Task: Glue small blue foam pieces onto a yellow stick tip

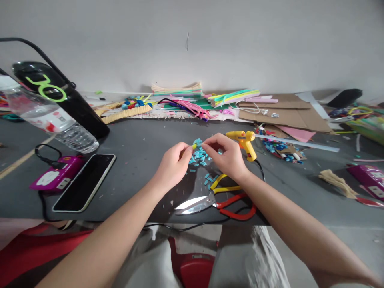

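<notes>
My left hand (174,165) is closed in a pinch on a short yellow piece (194,146), with light-blue bits (197,141) at its far end. Fingertips of my right hand (227,155) are pinched together just right of it; whatever lies between them is too small to make out. Under both hands, small cut light-blue pieces (200,158) are heaped on the dark grey table (135,176). Large scissors (196,204) with one yellow and one red handle lie close to the table's front edge, partly beneath my right forearm. A yellow glue gun (243,140) rests beyond my right hand, a glue stick protruding from it.
On the left stand a water bottle (60,120) and a black bottle (81,108), behind a phone (85,182) and a purple power socket (61,174). Coloured pipe cleaners (192,106) and cardboard (282,114) line the wall. Another purple socket (367,178) sits far right.
</notes>
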`<state>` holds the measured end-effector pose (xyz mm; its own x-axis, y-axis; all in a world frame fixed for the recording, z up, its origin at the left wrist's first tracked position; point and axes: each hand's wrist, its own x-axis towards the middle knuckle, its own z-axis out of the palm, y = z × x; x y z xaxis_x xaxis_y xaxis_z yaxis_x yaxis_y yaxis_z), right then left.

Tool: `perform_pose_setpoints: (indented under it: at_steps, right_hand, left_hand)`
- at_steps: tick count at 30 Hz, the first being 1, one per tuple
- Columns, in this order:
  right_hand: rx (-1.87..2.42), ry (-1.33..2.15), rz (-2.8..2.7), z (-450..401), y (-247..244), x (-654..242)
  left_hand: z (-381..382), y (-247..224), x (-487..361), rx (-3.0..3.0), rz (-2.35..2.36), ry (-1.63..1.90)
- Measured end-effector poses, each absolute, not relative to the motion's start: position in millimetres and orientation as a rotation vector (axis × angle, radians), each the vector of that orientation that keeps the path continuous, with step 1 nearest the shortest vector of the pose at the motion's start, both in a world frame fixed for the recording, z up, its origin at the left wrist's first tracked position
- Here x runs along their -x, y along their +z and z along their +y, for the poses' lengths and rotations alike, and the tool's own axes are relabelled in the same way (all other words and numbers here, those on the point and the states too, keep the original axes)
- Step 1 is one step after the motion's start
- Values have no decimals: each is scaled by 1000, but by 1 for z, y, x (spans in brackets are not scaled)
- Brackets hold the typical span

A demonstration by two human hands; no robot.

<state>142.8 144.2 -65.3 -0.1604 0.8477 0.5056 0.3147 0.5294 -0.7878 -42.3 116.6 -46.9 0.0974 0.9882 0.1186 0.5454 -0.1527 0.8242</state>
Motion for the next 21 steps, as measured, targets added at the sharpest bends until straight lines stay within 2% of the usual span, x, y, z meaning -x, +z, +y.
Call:
perform_pose_setpoints:
  at_steps: [21]
  right_hand:
    - [1034,703,-1699,147,-62,-151]
  left_hand:
    - [116,-47,43,-1794,1450,896]
